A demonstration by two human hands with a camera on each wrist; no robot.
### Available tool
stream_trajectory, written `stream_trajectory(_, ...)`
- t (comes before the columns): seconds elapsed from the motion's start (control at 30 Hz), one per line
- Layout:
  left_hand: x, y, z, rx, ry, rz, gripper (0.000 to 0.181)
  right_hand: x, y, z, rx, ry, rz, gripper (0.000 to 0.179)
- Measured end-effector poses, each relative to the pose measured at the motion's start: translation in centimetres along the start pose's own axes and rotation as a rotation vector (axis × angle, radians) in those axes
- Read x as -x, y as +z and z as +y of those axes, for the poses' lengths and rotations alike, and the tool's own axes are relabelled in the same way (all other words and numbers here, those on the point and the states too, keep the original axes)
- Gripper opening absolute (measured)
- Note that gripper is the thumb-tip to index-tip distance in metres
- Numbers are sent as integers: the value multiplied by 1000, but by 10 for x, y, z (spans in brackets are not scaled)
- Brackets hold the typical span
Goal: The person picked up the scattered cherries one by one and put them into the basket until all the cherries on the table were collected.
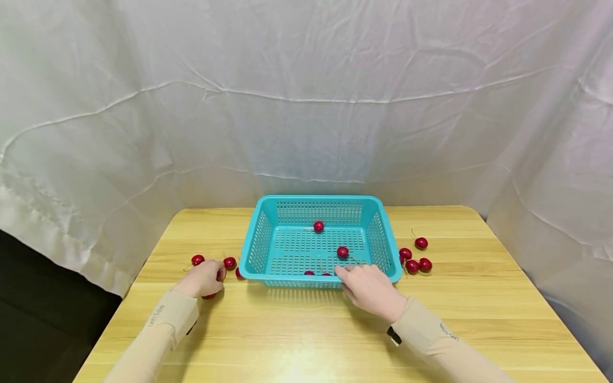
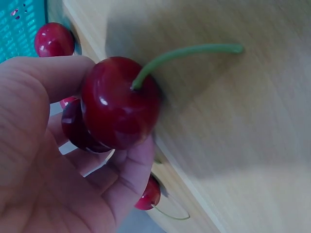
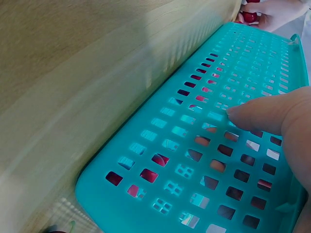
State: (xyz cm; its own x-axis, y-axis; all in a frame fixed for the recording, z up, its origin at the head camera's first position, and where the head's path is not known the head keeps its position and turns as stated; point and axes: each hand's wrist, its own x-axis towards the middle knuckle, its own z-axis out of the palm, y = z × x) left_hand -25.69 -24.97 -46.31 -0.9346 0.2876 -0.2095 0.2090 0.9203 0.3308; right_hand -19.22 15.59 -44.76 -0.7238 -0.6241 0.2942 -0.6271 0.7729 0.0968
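Observation:
My left hand [image 1: 203,277] is left of the blue-green basket [image 1: 321,281], low over the table. Between thumb and fingers it holds a red cherry [image 2: 121,102] with a green stem; a darker cherry [image 2: 77,128] sits behind it against the fingers. Near that hand lie a cherry [image 1: 198,259] on its far side and another cherry [image 1: 230,263] to its right. My right hand [image 1: 371,290] grips the basket's front wall. Its thumb [image 3: 262,114] presses the outside, and fingers show through the holes from inside. Several cherries, including one cherry [image 1: 342,252], lie in the basket.
Right of the basket, several cherries [image 1: 412,266] lie in a loose group on the wooden table [image 1: 297,340]. One cherry [image 1: 240,273] is close against the basket's left side. A pale cloth [image 1: 316,138] hangs behind the table and along its sides.

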Motion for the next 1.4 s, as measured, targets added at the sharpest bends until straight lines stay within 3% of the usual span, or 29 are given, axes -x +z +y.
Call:
stream_trajectory(0.33, -2, 2, -4, 33, -7, 12, 20, 0, 0, -1, -4, 3, 1, 20)
stream_trajectory(1.1, -5, 0, -8, 3, 76, 139, 25, 1, -1, -1, 6, -4, 18, 20)
stream_trajectory(1.4, -6, -2, -8, 0, 55, 130, 26, 1, -2, -1, 4, -3, 14, 19)
